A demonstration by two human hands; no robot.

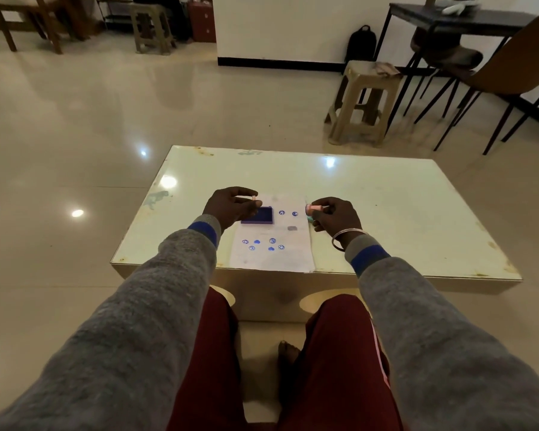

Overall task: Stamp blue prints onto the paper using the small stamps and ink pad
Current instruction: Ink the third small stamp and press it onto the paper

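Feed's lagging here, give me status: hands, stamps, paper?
Left hand pinching small pink piece over ink pad. Right hand holding pink stamp. Paper shows blue prints. Nothing obstructing.

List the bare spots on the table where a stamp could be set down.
Free: the whole table right of the paper and right hand; the far strip beyond both hands; a narrow band left of the left hand. Crowded: the paper, with the ink pad and blue prints.
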